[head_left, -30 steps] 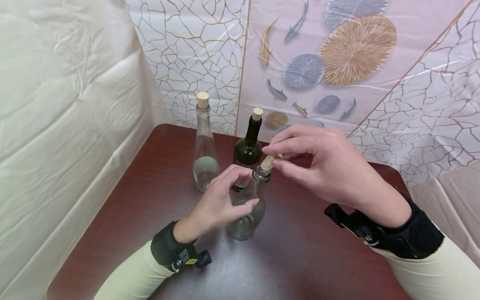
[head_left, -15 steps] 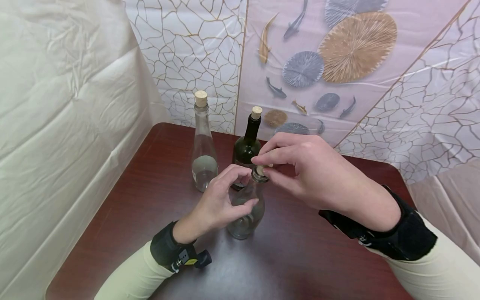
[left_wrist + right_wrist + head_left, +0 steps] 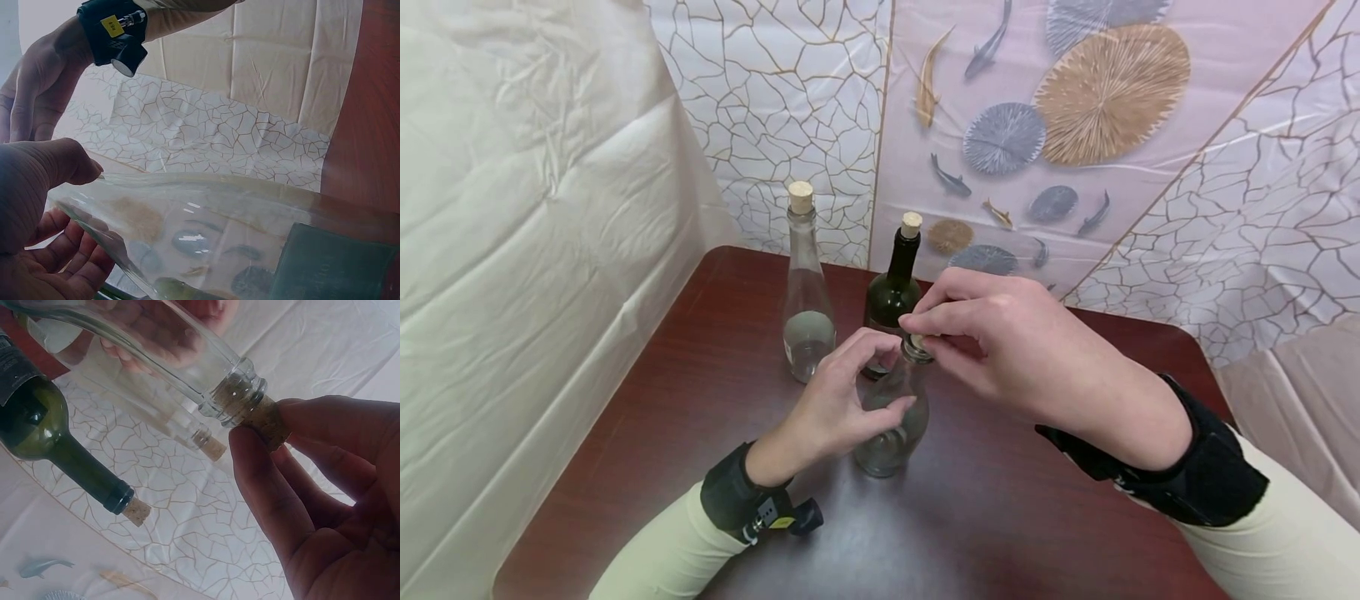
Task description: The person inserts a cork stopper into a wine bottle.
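A clear glass bottle [image 3: 883, 446] stands upright on the table in the head view. My left hand [image 3: 835, 408] holds it around the shoulder and lower neck, thumb on the near side. In the left wrist view, that hand's fingers curl around the glass, and a grey-green label [image 3: 334, 262] shows lower down on the bottle. My right hand [image 3: 1015, 346] is over the mouth, pinching a cork [image 3: 270, 424] between thumb and fingers. Seen from the right wrist, the cork's lower part sits inside the bottle's neck and its upper part sticks out.
Behind, a dark green corked bottle [image 3: 895, 300] stands close to my hands. Left of it is a tall clear bottle [image 3: 807, 325], also corked. All stand on a reddish-brown table [image 3: 1015, 500] with rounded corners. Patterned cloth [image 3: 797, 100] hangs along the back.
My right hand has moved left and slightly down, bringing the cork from beside the bottle's mouth, where it was tilted, into the neck. The left hand has stayed put on the bottle.
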`<state>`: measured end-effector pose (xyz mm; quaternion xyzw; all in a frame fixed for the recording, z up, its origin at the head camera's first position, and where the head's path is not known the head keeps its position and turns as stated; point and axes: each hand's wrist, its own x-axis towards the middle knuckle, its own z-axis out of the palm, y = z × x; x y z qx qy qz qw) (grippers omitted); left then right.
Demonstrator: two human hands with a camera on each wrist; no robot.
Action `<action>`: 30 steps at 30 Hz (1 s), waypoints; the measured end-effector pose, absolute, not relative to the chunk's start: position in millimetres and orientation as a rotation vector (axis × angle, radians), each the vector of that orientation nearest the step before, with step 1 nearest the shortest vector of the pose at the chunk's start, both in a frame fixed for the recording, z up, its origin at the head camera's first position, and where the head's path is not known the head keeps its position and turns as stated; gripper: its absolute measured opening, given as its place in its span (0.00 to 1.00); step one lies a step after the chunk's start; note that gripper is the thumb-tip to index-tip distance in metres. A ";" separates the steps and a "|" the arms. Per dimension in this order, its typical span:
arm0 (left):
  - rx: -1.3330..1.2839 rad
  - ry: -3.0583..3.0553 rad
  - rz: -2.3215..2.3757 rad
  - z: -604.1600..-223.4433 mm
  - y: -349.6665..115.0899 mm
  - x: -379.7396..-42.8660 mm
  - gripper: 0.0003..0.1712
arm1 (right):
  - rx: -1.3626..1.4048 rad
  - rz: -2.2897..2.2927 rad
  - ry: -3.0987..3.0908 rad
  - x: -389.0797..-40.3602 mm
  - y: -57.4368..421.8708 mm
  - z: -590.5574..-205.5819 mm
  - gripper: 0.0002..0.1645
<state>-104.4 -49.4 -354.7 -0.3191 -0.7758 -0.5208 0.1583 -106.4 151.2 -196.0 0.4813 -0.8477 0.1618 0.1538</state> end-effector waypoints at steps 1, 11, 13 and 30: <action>-0.913 -2.218 -1.490 -354.7 -49.5 -104.4 0.30 | 1.380 0.465 -2.427 -106.4 151.1 -196.1 0.16; -0.906 -2.225 -1.494 -355.4 -50.7 -103.6 0.29 | 1.419 0.479 -2.451 -109.3 150.1 -191.3 0.14; -0.909 -2.228 -1.495 -355.4 -50.8 -103.7 0.29 | 1.425 0.462 -2.477 -110.5 150.2 -187.7 0.15; -0.916 -2.228 -1.467 -355.6 -49.8 -105.9 0.30 | 1.448 0.124 -2.908 -128.9 124.9 -135.1 0.11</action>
